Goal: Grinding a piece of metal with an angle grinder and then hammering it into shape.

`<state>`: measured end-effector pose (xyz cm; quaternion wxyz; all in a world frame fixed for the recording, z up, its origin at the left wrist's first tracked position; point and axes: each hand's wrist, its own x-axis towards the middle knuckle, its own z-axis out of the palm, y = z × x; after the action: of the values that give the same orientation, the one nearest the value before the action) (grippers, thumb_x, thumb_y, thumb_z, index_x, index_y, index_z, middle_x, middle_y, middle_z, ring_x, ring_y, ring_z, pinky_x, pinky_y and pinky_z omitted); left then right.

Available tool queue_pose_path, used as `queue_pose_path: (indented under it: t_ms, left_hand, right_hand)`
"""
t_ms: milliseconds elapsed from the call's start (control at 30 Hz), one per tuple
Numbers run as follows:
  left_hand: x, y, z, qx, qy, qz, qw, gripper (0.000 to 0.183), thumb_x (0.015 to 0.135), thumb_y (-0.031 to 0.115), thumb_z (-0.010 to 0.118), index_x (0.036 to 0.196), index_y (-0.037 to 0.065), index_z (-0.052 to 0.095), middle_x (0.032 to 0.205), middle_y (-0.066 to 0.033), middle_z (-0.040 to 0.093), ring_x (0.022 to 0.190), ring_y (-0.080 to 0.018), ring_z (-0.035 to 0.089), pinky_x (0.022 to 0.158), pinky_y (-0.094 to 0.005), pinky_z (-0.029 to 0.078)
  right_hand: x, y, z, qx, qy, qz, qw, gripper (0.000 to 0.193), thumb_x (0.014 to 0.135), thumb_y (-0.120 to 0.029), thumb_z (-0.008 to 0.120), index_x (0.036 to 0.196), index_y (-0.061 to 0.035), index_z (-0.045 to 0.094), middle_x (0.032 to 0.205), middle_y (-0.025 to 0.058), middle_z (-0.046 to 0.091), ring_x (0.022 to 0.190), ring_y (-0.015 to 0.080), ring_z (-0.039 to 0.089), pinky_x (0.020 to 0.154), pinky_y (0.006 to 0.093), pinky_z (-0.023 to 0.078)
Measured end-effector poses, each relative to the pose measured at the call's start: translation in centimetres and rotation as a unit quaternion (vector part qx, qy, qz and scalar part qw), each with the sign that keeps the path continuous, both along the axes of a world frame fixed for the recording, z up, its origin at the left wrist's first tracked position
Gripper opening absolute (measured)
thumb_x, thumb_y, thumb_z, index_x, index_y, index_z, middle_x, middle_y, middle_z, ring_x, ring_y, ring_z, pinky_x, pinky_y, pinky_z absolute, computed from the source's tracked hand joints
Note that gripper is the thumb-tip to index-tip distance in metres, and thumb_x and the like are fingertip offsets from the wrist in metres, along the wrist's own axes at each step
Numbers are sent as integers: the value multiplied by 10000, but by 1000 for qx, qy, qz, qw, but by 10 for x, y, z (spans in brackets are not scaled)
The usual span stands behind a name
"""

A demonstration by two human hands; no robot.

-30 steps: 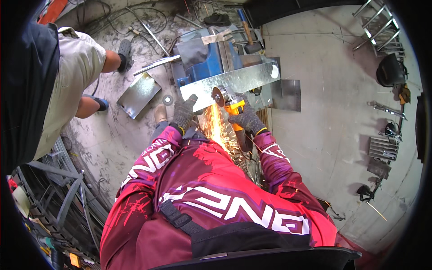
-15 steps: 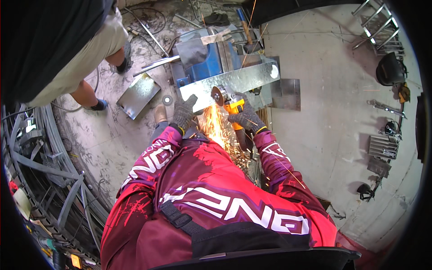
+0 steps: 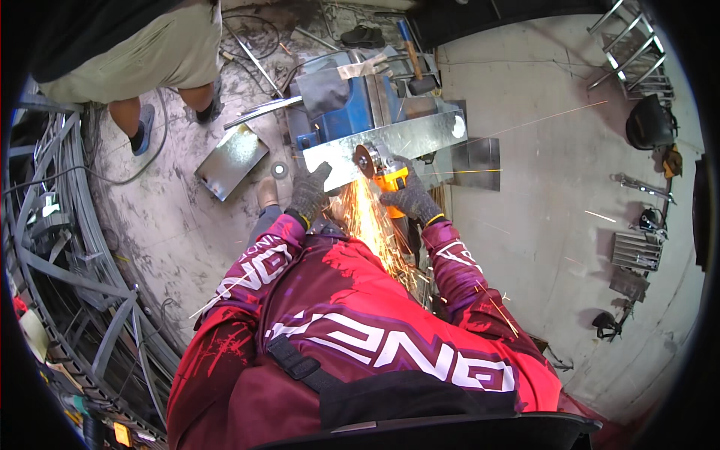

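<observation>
In my gloved right hand (image 3: pixel 415 201) is a yellow and black angle grinder (image 3: pixel 391 178), fingers wrapped round its body. The grinder's disc (image 3: pixel 365 160) touches a bright galvanized metal sheet (image 3: pixel 409 137), and orange sparks (image 3: pixel 369 225) stream down from there toward my lap. My left hand (image 3: pixel 308 193), in a dark grey knit glove, grips the sheet's near left edge; part of the thumb and fingers is hidden. Under the sheet stands a blue bench vise (image 3: pixel 336 120).
A hammer (image 3: pixel 411 51) lies beyond the vise. On the floor at left are a bent metal plate (image 3: pixel 232 161) and a small round disc (image 3: pixel 279 169). Another person's legs (image 3: pixel 127 120) stand at upper left. Steel bars (image 3: pixel 82 277) fill the left side; a welding helmet (image 3: pixel 651 121) hangs at right.
The person at upper left has stepped, one foot now farther back and left. The spark spray has changed shape, with streaks flying right. My hands and the grinder have hardly moved.
</observation>
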<state>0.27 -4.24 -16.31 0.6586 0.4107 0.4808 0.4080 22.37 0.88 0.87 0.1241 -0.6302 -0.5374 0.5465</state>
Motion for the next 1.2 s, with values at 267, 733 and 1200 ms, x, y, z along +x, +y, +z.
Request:
queue_pose_path:
  t_ms: [267, 733, 1200]
  left_hand:
    - [1, -1, 35, -182, -384, 235, 874, 358, 839, 179, 720, 1143, 28, 606, 1093, -119, 634, 927, -260, 648, 661, -390, 600]
    - [6, -8, 6, -51, -223, 208, 951, 451, 815, 168, 701, 1217, 4, 579, 1200, -148, 622, 1008, -276, 638, 775, -411, 559]
    - [11, -14, -12, -68, -373, 182, 907, 419, 869, 217, 641, 1226, 15, 557, 1231, -197, 588, 1073, -338, 577, 876, -432, 471]
  right_hand:
    - [1, -4, -1, -1, -30, 1, 1000, 924, 608, 6, 790, 1395, -121, 323, 1151, 87, 564, 1021, 211, 564, 862, 368, 498]
    - [-2, 1, -1, -13, -30, -11, 999, 936, 610, 11, 789, 1392, -141, 297, 1136, 102, 548, 966, 219, 567, 831, 365, 516]
    - [-12, 12, 3, 4, -8, -27, 1000, 922, 609, 36, 780, 1382, -151, 313, 1086, 84, 566, 923, 204, 583, 799, 351, 528]
